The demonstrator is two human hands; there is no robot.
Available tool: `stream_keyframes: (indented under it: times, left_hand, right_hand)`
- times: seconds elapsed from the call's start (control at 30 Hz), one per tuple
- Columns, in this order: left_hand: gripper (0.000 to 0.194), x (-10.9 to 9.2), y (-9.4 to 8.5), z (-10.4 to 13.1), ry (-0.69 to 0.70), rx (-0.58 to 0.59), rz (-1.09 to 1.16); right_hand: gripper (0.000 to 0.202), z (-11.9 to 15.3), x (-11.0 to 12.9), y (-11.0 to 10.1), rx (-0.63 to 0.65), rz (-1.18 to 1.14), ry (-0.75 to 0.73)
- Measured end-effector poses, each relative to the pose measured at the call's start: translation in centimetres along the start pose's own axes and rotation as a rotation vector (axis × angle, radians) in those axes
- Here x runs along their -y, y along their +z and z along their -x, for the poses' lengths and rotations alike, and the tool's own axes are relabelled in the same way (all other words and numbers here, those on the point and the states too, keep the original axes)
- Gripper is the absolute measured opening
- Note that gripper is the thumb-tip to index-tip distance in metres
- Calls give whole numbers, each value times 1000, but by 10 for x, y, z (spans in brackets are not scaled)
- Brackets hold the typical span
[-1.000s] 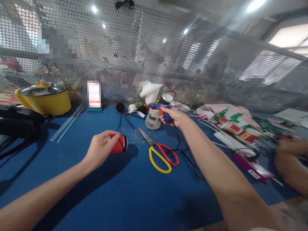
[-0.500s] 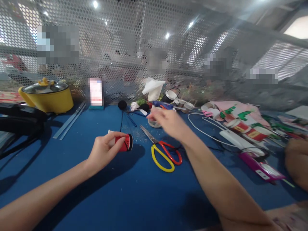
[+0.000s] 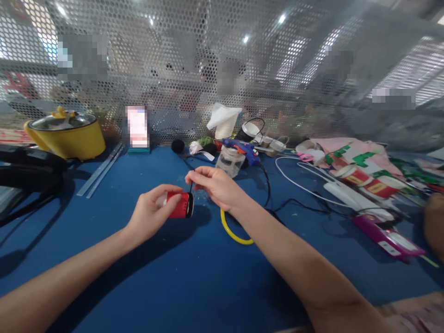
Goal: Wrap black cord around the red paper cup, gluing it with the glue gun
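Observation:
My left hand [image 3: 149,210] is closed around a small red paper cup [image 3: 176,206], which lies on its side with its rim facing right. Black yarn is wound round the rim end. Just above the cup, my right hand [image 3: 217,186] pinches the black yarn [image 3: 191,186] between thumb and fingers. A black ball of yarn [image 3: 178,146] sits farther back, with a strand running forward from it. Under my right hand and forearm lie scissors; only their yellow handle [image 3: 236,238] shows clearly.
Behind my right hand stand a clear plastic jar [image 3: 227,162] and a blue glue gun [image 3: 244,149]. At left are a yellow pot [image 3: 71,141], clear strips [image 3: 100,171] and a lit phone [image 3: 138,127]. Cables, red cups [image 3: 381,186] and a purple power strip [image 3: 386,238] lie right.
My right hand has come left and nearer, from in front of the jar to the yarn above the cup, covering most of the scissors. My left hand keeps hold of the cup.

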State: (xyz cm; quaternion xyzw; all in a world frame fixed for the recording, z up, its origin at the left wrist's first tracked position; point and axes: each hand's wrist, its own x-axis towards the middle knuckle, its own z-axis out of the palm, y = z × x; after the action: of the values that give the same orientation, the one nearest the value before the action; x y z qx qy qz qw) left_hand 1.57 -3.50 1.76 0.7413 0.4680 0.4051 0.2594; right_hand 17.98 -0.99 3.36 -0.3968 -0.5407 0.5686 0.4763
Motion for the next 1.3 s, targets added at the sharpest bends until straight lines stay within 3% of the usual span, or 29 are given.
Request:
stream_keyframes:
  times: [0.13, 0.27, 0.57, 1.3]
  left_hand:
    - [32, 5, 1, -5, -188, 35, 155]
    - [35, 6, 2, -6, -251, 58, 209]
    - [28, -5, 5, 2, -156, 112, 128]
    - [16, -11, -2, 12, 170, 6, -46]
  right_hand:
    - [18, 1, 5, -5, -30, 63, -83]
    - [19, 1, 6, -5, -69, 198, -156]
    - [23, -1, -1, -7, -117, 412, -192]
    - [26, -3, -16, -7, -27, 546, -112]
